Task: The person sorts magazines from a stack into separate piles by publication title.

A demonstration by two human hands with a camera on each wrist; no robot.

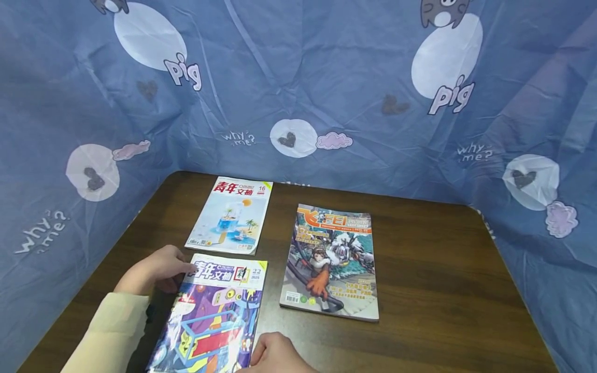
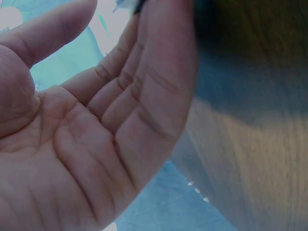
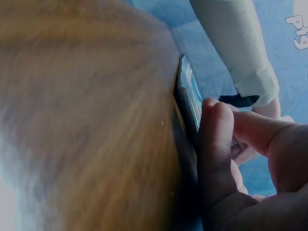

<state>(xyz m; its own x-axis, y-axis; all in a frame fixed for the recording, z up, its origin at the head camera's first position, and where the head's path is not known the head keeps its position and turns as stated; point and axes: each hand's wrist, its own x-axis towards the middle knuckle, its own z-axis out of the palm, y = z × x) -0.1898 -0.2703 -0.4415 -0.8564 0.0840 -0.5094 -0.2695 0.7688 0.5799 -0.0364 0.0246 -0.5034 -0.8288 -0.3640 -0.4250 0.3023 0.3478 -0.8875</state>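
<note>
A glossy purple magazine [image 1: 212, 321] with a cartoon cover lies at the front left of the table, between both hands. My left hand [image 1: 160, 267] grips its upper left edge, thumb side over the corner by the title. In the left wrist view the palm of the left hand [image 2: 96, 130] shows, fingers bent upward and thumb apart, their tips cut off. At the lower right edge, my right hand [image 1: 280, 355] pinches the magazine. The right wrist view shows the right thumb and finger [image 3: 216, 130] close together at the thin magazine edge [image 3: 190, 89].
Behind the purple magazine lies one with an ice-pop cover [image 1: 233, 215]. To the right is a thicker comic-style magazine [image 1: 331, 264]. All are on a dark wooden table [image 1: 434, 290], with blue printed fabric [image 1: 364, 67] hanging round its back and sides.
</note>
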